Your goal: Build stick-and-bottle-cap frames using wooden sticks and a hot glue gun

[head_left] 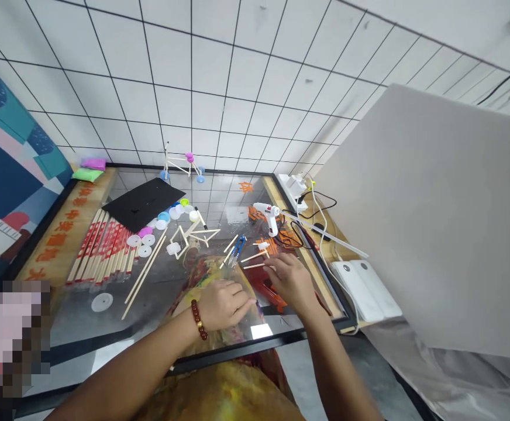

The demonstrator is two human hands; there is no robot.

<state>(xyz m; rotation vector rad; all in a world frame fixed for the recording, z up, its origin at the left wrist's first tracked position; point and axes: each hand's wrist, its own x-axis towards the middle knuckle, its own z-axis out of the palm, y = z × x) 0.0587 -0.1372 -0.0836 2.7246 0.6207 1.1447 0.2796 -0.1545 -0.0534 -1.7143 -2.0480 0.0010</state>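
My left hand (225, 305), with a beaded bracelet at the wrist, is low over the glass tabletop, its fingers curled together; anything inside them is hidden. My right hand (293, 282) closes its fingertips at the end of a short wooden stick (254, 266). Another short stick (255, 255) slants just above it, near a small white piece (264, 246). Blue-handled thread snips (237, 250) lie between loose cut sticks beyond my hands. To their left stands a stick frame (192, 234) with white round pieces. A white glue gun (270, 217) holding a long clear glue stick rests farther back.
Red-wrapped chopsticks (106, 245), two long bare sticks (145, 273), coloured bottle caps (164, 217) and a black sheet (144, 203) lie left. Another stick model (180, 159) stands at the back. Cables, a power strip (292, 190) and a large pale panel (434, 222) are right.
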